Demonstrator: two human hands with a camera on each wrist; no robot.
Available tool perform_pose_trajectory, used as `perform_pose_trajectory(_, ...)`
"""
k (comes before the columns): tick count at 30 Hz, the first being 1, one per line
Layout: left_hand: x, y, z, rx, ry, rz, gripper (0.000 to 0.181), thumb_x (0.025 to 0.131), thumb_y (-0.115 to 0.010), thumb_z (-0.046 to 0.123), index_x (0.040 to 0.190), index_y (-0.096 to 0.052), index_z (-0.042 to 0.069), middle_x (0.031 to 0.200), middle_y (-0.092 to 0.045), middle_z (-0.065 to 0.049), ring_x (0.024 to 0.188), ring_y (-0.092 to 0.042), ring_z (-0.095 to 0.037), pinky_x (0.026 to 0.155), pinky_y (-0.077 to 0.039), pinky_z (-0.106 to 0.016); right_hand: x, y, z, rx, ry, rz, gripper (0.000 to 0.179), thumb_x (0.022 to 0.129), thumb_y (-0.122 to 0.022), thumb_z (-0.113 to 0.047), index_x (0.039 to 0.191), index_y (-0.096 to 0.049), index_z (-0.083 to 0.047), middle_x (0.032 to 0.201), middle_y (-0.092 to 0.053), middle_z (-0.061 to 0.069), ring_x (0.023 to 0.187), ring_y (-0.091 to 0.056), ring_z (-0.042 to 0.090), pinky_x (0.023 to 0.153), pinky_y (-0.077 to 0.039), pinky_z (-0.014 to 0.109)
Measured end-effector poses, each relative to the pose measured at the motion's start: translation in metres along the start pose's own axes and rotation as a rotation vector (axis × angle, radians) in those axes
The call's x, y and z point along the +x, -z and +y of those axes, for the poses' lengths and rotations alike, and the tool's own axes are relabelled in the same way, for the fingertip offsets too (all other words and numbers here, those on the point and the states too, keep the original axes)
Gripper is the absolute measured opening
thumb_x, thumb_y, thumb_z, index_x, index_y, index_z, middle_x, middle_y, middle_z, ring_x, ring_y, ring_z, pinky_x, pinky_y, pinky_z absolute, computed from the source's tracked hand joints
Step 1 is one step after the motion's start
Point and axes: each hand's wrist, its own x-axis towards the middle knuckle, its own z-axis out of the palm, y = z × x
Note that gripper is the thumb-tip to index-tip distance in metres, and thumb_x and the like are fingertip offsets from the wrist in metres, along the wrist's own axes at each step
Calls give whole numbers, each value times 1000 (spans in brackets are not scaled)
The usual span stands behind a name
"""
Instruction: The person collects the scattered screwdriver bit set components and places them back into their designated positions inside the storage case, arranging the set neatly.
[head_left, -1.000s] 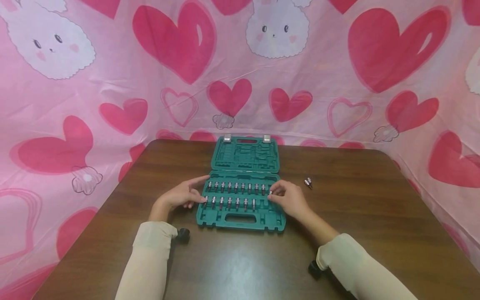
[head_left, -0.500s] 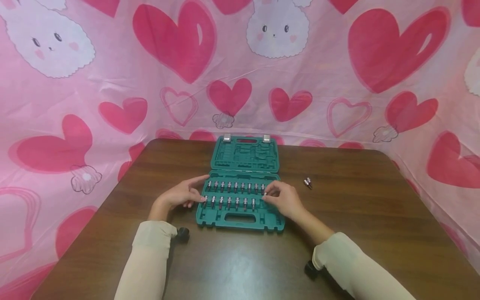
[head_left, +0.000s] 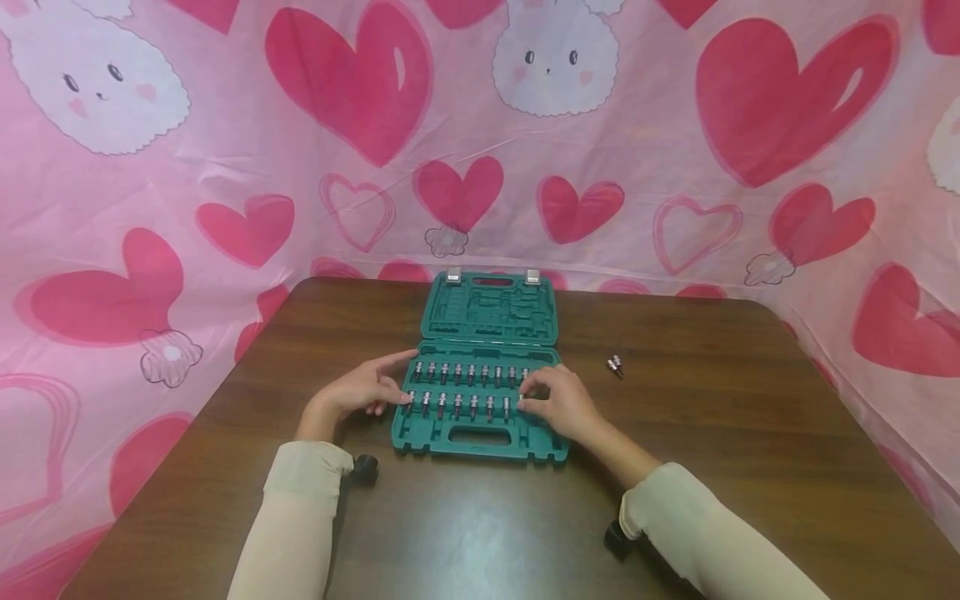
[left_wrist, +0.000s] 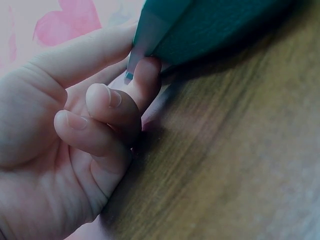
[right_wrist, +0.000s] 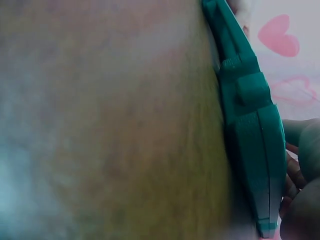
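A green tool case (head_left: 427, 435) lies open on the table, its base nearer me and holding two rows of chrome bit sockets (head_left: 457, 403). My left hand (head_left: 363, 387) grips the left edge of the base, thumb above and a finger along the side; in the left wrist view its other fingers curl in beside the case wall (left_wrist: 200, 30). Over the right end of the front row, my right hand (head_left: 562, 404) pinches a small bit socket (head_left: 521, 399), mostly hidden by the fingertips. The right wrist view catches only part of that hand (right_wrist: 307, 205) behind the case.
Two loose bit sockets (head_left: 615, 365) lie on the brown table (head_left: 712, 433) right of the case. The case lid (head_left: 491, 310), with two pale latches, lies opened back toward the pink heart-patterned cloth (head_left: 480, 117).
My right hand has moved left and slightly nearer me with the bit socket, from the right end of the back row to the front row. My left hand stays on the case edge.
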Motion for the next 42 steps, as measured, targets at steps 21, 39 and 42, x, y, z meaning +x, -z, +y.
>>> perform_pose_trajectory(21, 0, 5, 1, -12, -20, -7, 79, 88, -73, 17, 154, -29, 21, 67, -57, -19, 48, -49, -20, 46, -41, -26, 19, 9, -6, -41, -24, -176, 13, 87, -75, -20, 77, -68, -20, 72, -61, -7, 74, -54, 16, 67, -46, 33)
perform_pose_trajectory(39, 1, 3, 0, -20, -4, -9, 81, 87, -75, 21, 154, -29, 26, 66, -58, -15, 48, -49, -20, 46, -40, -25, 15, 4, 0, -46, 28, -147, 13, 88, -74, -19, 81, -63, -20, 68, -54, -3, 68, -51, 16, 62, -42, 33)
perform_pose_trajectory(42, 2, 2, -1, -26, -11, -16, 81, 87, -74, 20, 154, -29, 24, 66, -58, -16, 48, -49, -20, 46, -40, -25, 11, 3, 1, -74, 60, -130, 13, 88, -74, -20, 83, -62, -21, 67, -52, -4, 69, -49, 15, 63, -40, 34)
